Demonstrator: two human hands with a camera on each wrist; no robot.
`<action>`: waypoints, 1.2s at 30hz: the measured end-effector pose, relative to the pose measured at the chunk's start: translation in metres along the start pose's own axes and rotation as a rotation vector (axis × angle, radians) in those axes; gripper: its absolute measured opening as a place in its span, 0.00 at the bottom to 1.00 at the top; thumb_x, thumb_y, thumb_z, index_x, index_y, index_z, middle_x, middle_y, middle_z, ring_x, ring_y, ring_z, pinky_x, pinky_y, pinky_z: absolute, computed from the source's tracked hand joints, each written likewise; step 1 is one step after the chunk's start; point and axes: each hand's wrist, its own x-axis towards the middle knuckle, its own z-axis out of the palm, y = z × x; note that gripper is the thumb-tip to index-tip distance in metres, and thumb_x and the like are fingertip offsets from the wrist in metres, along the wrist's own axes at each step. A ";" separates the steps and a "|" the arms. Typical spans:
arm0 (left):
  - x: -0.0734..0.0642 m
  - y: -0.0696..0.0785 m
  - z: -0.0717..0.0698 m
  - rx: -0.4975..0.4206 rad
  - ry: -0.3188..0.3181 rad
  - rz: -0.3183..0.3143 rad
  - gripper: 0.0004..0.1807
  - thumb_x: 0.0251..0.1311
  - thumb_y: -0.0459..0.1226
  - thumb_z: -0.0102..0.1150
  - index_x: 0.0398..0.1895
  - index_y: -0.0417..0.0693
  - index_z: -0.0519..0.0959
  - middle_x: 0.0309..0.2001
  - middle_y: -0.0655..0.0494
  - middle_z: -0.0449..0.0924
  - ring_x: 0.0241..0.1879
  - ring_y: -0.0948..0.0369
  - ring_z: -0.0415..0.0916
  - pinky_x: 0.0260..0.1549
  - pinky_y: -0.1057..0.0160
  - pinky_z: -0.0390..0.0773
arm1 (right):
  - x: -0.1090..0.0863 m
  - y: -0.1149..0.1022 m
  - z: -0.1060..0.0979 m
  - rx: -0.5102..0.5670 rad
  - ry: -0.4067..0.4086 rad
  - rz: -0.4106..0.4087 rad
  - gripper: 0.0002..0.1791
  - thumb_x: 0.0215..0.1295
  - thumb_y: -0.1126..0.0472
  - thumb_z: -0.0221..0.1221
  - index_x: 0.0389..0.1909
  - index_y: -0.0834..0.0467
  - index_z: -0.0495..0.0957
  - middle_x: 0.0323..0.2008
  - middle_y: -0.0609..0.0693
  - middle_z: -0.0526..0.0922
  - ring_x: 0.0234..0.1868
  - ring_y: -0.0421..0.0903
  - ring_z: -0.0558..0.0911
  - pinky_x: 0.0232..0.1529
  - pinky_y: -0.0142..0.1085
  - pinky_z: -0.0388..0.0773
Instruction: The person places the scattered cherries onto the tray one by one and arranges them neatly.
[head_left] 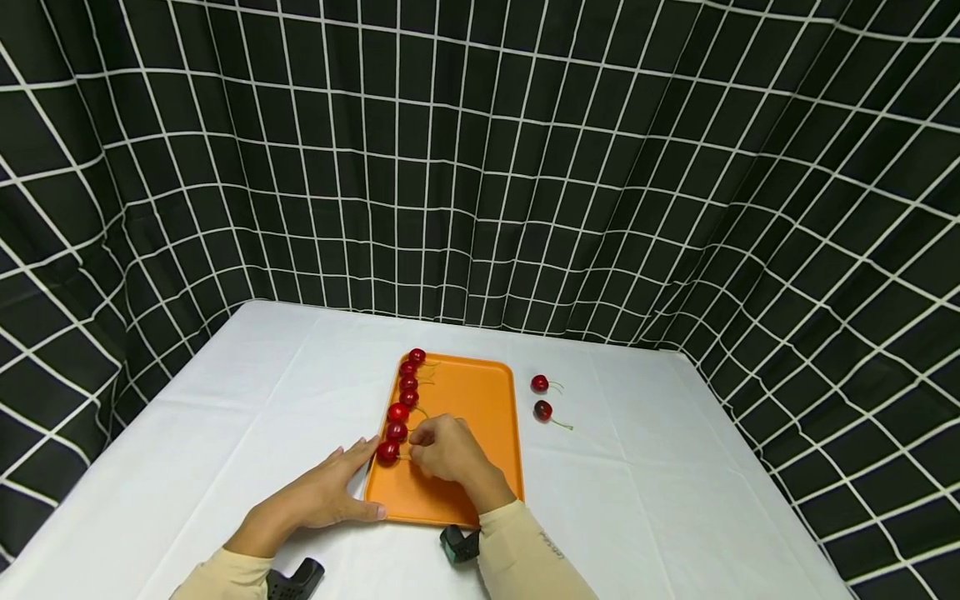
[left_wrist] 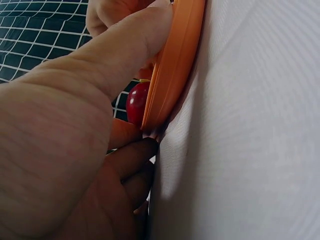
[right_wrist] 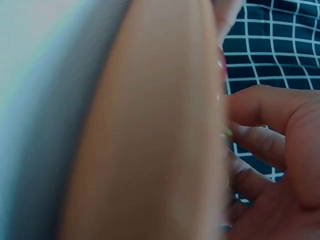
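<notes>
An orange tray [head_left: 465,400] lies on the white cloth, with several red cherries in a line along its left rim, stems pointing right. My left hand [head_left: 315,492] spreads around the tray's near left corner, thumb at the near edge and straight fingers by the left side. Over the tray, my right hand [head_left: 447,450] has its fingers curled and pinches the stem of the nearest cherry [head_left: 387,452]; the fingertips are partly hidden. In the left wrist view a cherry [left_wrist: 137,102] shows beyond the rim. The tray's side blurs much of the right wrist view.
Two stemmed cherries, an upper one [head_left: 539,383] and a darker lower one [head_left: 543,410], lie on the white cloth [head_left: 637,467] right of the tray. A black curtain with a white grid [head_left: 465,167] encloses the table's back and sides.
</notes>
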 end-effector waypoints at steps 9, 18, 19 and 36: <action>0.002 0.001 -0.001 0.002 0.013 -0.011 0.60 0.38 0.59 0.75 0.74 0.44 0.58 0.72 0.37 0.53 0.69 0.32 0.44 0.64 0.35 0.47 | -0.007 0.006 -0.051 0.020 0.196 -0.020 0.05 0.59 0.62 0.65 0.36 0.56 0.85 0.31 0.41 0.82 0.27 0.42 0.72 0.25 0.34 0.72; 0.003 0.001 -0.001 0.003 0.012 0.007 0.60 0.39 0.57 0.76 0.74 0.42 0.58 0.71 0.35 0.53 0.69 0.34 0.44 0.66 0.38 0.45 | -0.019 0.020 -0.108 0.008 0.430 -0.094 0.04 0.56 0.65 0.68 0.33 0.56 0.86 0.29 0.44 0.82 0.32 0.53 0.75 0.31 0.39 0.71; 0.003 0.001 -0.001 0.002 0.015 0.005 0.60 0.38 0.57 0.76 0.74 0.42 0.58 0.71 0.35 0.53 0.69 0.34 0.44 0.66 0.38 0.45 | -0.019 0.023 -0.114 0.011 0.456 -0.097 0.04 0.55 0.65 0.68 0.32 0.57 0.86 0.28 0.45 0.82 0.31 0.53 0.75 0.30 0.38 0.71; 0.004 -0.002 0.002 -0.010 0.014 0.012 0.60 0.39 0.58 0.75 0.74 0.41 0.57 0.71 0.35 0.52 0.69 0.34 0.43 0.66 0.38 0.44 | -0.032 0.112 -0.137 0.153 0.613 0.196 0.08 0.56 0.62 0.67 0.36 0.61 0.86 0.31 0.51 0.81 0.27 0.48 0.69 0.20 0.33 0.64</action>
